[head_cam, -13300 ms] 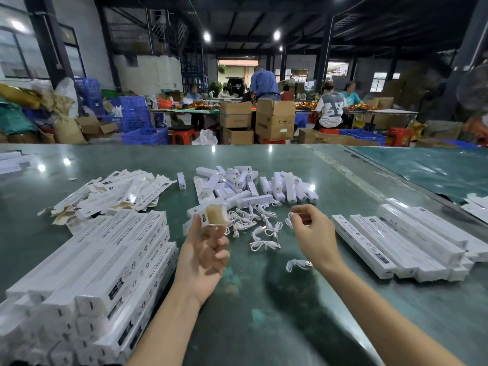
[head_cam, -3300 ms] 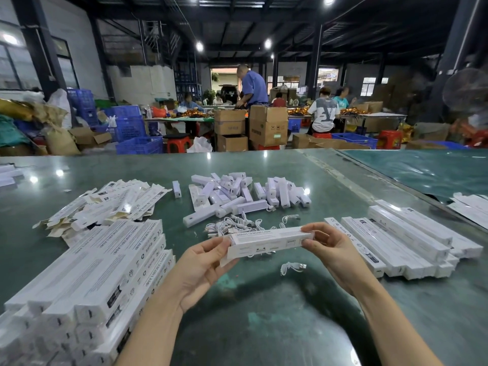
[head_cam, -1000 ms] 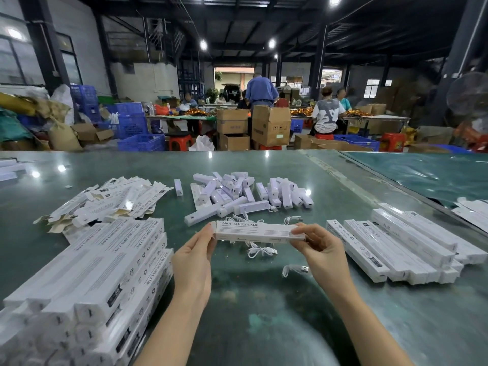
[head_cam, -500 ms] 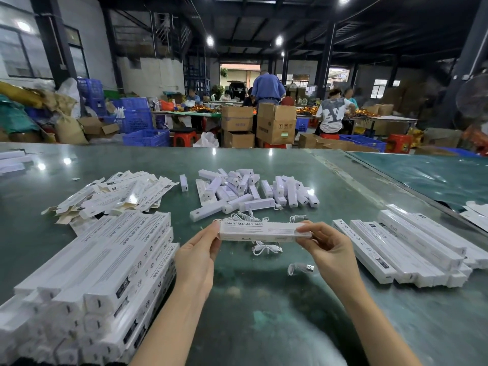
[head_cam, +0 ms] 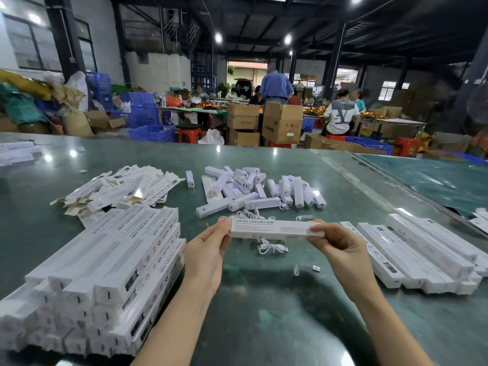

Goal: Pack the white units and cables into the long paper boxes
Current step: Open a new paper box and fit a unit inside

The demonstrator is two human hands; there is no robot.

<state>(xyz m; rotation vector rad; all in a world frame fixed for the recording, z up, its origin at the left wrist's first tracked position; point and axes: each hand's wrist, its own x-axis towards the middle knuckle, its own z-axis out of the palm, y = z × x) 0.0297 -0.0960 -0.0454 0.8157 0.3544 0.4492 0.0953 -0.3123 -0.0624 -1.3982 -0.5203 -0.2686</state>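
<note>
Item in my hands: one long paper box [head_cam: 276,229], white, printed "SMART SENSOR LAMP", held level at the centre of the frame above the desk [head_cam: 264,326]. My left hand [head_cam: 207,257] pinches its left end between thumb and fingers; my right hand [head_cam: 340,249] pinches its right end, fingers curled over the top edge. Whether the end flaps are closed, I cannot tell.

Centre, behind the box: a loose heap of white units [head_cam: 258,190], short bars lying at mixed angles, with one unit [head_cam: 189,178] apart at its left.

Just under and behind the box: white cables [head_cam: 272,248] in small coils; one more cable [head_cam: 307,269] with a USB plug lies nearer me, lower right of centre.

Lower left: a large stack of long boxes [head_cam: 100,273], several layers deep, ends facing me.

Right: a single layer of long boxes [head_cam: 422,254] laid side by side.

Upper left: a pile of flat, unfolded box sleeves [head_cam: 118,188].

Background, top of frame: cardboard cartons [head_cam: 282,122], blue crates [head_cam: 151,133], red stools, people at other tables.
</note>
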